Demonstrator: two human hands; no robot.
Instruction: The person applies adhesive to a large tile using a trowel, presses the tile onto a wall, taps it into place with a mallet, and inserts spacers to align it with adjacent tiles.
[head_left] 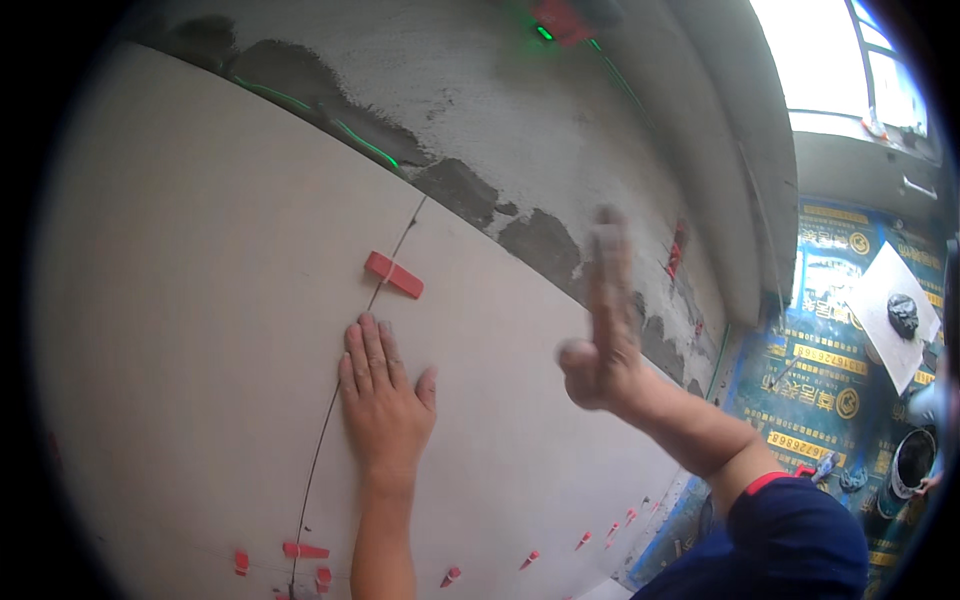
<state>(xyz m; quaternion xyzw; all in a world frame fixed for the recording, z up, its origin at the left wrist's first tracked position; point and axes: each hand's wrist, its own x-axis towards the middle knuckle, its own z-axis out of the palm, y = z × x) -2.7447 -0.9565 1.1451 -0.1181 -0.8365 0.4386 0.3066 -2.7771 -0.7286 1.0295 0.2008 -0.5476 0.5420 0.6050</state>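
Note:
My left hand [387,400] lies flat on a large pale tile [200,300], its fingers stretched out next to the dark joint line between two tiles. Just beyond the fingertips a red wedge [395,275] sits across that joint. My right hand [605,330] is raised at the tile's upper edge, slightly smeared by motion. Its fingers point up and lie straight, with the thumb apart, and nothing is held. Whether the right hand touches the tile cannot be made out.
Grey mortar patches [470,190] line the rough wall above the tile. A red device [562,20] throws a green line there. Several red wedges [305,551] dot the lower joint. On the blue covered floor stand a bucket [912,462] and a white board [893,350] with a dark lump.

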